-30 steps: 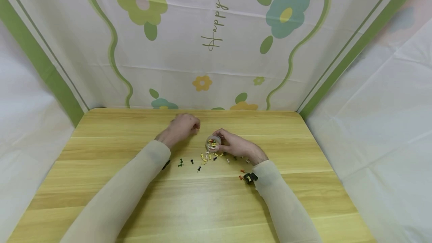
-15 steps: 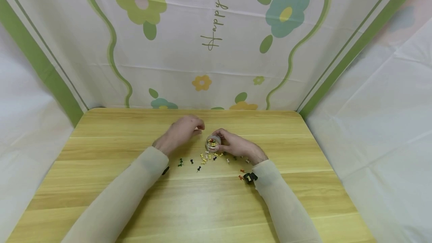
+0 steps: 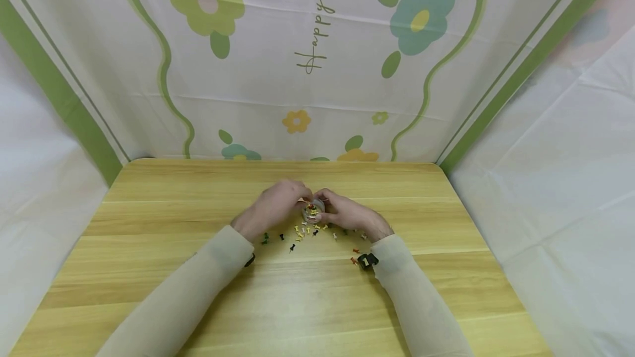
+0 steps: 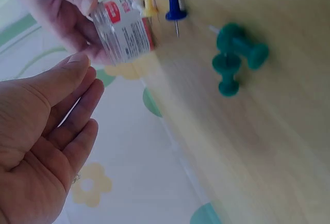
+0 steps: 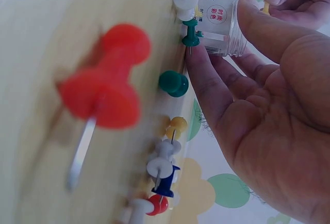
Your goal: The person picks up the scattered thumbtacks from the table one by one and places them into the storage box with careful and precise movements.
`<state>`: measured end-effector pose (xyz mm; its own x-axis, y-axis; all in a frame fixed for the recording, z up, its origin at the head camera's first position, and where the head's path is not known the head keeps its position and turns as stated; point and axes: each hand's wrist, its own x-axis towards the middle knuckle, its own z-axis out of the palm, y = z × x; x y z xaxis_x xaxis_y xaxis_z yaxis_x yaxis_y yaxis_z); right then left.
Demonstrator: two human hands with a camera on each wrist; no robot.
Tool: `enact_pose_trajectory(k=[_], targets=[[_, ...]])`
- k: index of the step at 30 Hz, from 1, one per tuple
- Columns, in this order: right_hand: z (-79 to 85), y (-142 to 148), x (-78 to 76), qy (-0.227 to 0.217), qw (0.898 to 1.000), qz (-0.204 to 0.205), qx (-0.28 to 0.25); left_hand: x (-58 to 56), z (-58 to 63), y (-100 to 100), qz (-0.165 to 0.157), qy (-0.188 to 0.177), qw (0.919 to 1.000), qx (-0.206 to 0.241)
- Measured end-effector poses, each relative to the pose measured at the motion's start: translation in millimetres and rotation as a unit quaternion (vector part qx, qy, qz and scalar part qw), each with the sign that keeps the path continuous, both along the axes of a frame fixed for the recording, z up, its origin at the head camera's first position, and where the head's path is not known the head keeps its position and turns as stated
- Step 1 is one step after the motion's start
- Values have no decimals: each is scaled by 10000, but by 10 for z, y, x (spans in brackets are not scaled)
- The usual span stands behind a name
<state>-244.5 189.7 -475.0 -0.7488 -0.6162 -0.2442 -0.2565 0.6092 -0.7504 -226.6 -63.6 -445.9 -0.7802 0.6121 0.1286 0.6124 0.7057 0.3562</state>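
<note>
My right hand (image 3: 349,215) holds a small clear jar (image 4: 126,30) with a red and white label, thumb on one side and fingers round the other. Several coloured push pins lie inside the jar. At its open mouth, my left hand (image 3: 280,205) pinches a yellow push pin (image 5: 266,7) between thumb and fingertip. Loose push pins are scattered just in front of the jar. Among them are a blue push pin (image 4: 176,6), a green push pin (image 5: 191,32) and several yellow and white ones.
Red push pins (image 3: 354,261) lie by the right wrist, beside its black wrist camera (image 3: 367,261). Two green push pins (image 4: 227,74) lie below the left wrist. Behind the wooden table (image 3: 278,313) hangs a white curtain (image 3: 268,81) with printed flowers.
My left hand has moved right, from the back left of the jar to its mouth, with the yellow push pin. The right hand and the jar have stayed in place.
</note>
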Motion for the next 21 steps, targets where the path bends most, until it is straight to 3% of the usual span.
enact_pose_trajectory(k=[9, 14, 21], targets=[[-7, 2, -2, -65, 9999, 52, -106, 49, -32, 61, 8, -82, 9999, -108], [-10, 8, -12, -20, 9999, 87, -47, 99, -23, 27, -35, 134, 9997, -194], [-20, 9, -17, 34, 9999, 86, 53, 164, -28, -84, -354, 534, 9975, -313]])
